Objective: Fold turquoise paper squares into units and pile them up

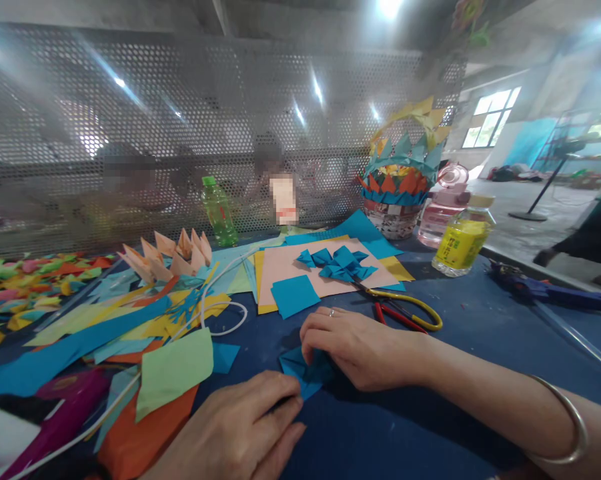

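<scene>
Creased blue paper [306, 381] at the near centre

At the left, a pointed peach paper ring [167, 259] stands behind loose coloured strips [87, 337]. Then comes the left hand [245, 420]: its fingers lie close together, tips at the near left edge of the blue paper; I cannot tell if they pinch it. The right hand [355, 347] curls its fingers over the paper's right part; its grip is hidden. Farther right lie yellow-and-red scissors [375, 293], then a blue glue gun [555, 293].

Folded blue paper [307, 385], scissors [397, 295] and a glue gun [547, 292] show a craft workshop.
</scene>
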The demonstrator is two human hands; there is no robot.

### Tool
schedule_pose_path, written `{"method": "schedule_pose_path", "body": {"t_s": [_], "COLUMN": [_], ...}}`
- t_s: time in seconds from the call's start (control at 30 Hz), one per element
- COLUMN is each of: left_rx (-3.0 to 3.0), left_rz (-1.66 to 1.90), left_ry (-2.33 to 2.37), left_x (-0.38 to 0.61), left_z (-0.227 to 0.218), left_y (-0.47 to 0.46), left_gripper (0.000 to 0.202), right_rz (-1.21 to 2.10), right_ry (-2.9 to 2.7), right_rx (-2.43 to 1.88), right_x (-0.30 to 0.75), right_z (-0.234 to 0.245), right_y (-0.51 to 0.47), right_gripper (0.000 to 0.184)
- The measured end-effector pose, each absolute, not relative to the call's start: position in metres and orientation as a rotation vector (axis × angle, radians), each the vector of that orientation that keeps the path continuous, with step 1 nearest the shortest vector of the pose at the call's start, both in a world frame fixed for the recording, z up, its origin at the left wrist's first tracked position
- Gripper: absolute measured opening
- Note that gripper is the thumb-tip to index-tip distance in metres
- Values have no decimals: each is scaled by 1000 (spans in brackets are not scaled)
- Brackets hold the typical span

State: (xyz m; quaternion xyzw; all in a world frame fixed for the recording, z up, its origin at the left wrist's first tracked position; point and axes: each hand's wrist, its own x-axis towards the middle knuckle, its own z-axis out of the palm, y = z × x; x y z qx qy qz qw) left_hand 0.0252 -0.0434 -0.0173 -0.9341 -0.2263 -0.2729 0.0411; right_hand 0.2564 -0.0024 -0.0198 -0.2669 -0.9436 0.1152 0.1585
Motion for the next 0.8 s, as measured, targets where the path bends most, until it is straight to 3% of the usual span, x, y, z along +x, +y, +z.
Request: {"method": "schedule_pose_path", "body": {"t_s": [0.17,0.33,0.5,0.7,0.8], "left_rx": [-2826,-2796,-2771,-2742,-2736], "left_rz": [-876,-884,-903,-820,-811], "left_ry": [-657,-638,-698,-669,-663], "left_x": [25,24,23,23,23], "left_z": [-16,-19,-23,-26,-25], "left_y": [-44,-41,-39,-41,-43], "left_gripper": [32,31,23,26,26], "right_rz": [355,384,465,510,520], "right_ry": [-2658,-2634,-2570,-2629,-2646], "right_rx": [-768,-789,-794,-734,-741], "right_x": [260,261,258,262,263], "right_z": [-17,-15,-14,-7,-7], "right_y": [-2,-2,-6,-8,-8], "right_gripper": [18,14,19,39,39]}}
